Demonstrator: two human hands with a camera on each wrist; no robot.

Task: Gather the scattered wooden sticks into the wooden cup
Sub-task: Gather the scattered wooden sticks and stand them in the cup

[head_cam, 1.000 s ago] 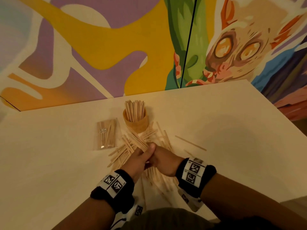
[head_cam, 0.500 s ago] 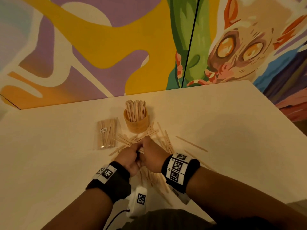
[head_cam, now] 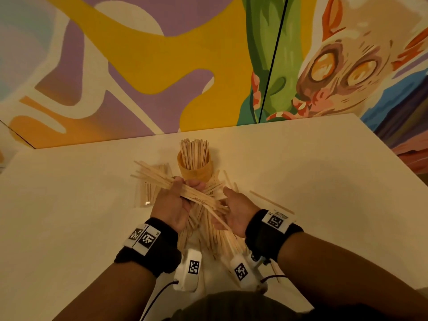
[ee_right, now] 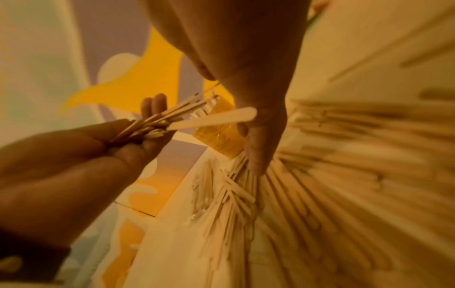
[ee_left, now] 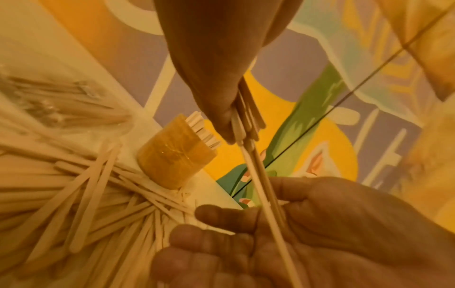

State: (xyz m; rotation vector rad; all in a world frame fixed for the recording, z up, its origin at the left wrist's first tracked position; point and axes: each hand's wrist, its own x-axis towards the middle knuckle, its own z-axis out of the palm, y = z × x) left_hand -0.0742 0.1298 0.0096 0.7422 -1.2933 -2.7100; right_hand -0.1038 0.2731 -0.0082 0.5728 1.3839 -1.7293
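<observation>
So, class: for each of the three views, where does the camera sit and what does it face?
Head: above, facing down at the table; both hands, left hand gripping a stick bundle.
Left wrist: faces the right hand and wooden cup.
Right wrist: faces scattered sticks.
All share the cup.

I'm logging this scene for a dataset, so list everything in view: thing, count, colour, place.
Cup: one, tan wood, far middle of table, full of upright sticks.
Bundle of sticks: one, pale, gripped in left hand.
Loose sticks: many, pale, piled under the hands.
Stick packet: one, clear wrap, left of cup.
Table: one, cream.
Mural wall: one, multicoloured, behind table.
Wristbands: two, black.
Left hand: grips bundle.
Right hand: fingers relaxed, at bundle's near end.
</observation>
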